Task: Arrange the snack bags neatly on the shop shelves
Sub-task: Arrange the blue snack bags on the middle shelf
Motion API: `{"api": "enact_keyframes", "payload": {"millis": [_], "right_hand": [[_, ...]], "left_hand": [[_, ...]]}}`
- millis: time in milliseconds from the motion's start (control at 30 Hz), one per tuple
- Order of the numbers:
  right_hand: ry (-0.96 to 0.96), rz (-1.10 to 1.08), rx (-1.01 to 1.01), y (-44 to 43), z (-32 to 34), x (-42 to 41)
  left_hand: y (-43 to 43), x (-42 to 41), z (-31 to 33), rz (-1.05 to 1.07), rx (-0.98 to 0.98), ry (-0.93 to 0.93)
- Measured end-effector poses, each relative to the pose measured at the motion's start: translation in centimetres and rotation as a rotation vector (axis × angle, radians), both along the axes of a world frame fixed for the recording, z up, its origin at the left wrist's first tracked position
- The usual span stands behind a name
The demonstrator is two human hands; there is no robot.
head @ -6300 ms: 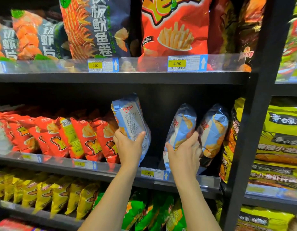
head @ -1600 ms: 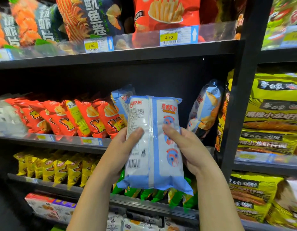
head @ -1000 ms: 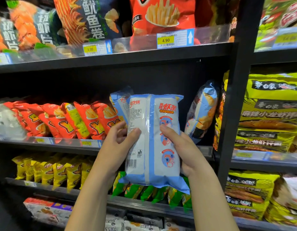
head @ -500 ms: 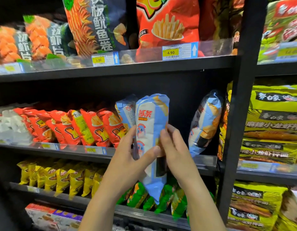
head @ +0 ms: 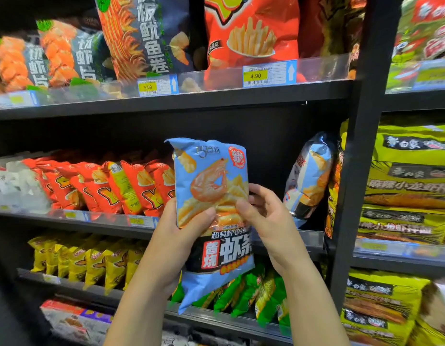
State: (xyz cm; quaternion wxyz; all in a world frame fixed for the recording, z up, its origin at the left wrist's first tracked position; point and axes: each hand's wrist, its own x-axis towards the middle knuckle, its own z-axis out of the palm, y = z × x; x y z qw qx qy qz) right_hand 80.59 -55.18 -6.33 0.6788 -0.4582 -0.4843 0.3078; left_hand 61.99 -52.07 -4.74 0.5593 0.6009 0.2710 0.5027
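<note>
shrimp-stick bag (head: 211,196) labelled 虾条, price tag (head: 269,75) 4.90

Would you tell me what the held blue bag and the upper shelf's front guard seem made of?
Blue bag: likely thin plastic film, fairly matte; it creases and dents where gripped. Front guard: clear rigid plastic, apparently; bags show through it and its edge glints.

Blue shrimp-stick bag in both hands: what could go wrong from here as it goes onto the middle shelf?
1. The leaning blue bag stands tilted beside the black upright; sliding the blue shrimp-stick bag in could topple it.
2. The left hand and right hand pinch it mid-body, which may crush the contents.
3. Its bottom edge could catch the clear front rail.
</note>
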Motion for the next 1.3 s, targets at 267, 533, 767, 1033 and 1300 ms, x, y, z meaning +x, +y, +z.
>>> {"api": "enact_keyframes", "payload": {"millis": [267,533,767,1033,1300], "right_hand": [[0.207,0.351,-0.153,-1.3,1.0,0.4],[0.166,0.144,-0.142,-1.1,1.1,0.6],[0.113,0.104,-0.111,-0.9,1.3,0.6],[0.011,0.249,0.055,-0.8,-1.3,3.1],[0.025,0.222,0.019,-0.4,-1.0,3.0]], "left_hand": [[0.8,-0.1,-0.8,-0.16,-0.219,-0.134],[1.0,0.8,-0.4,-0.126,-0.21,-0.049],[0.9,0.7,-0.2,-0.141,-0.138,-0.012],[1.8,-0.8,-1.7,-0.121,0.085,0.098],[2.3,-0.4,-2.0,-0.154,0.044,0.083]]}}
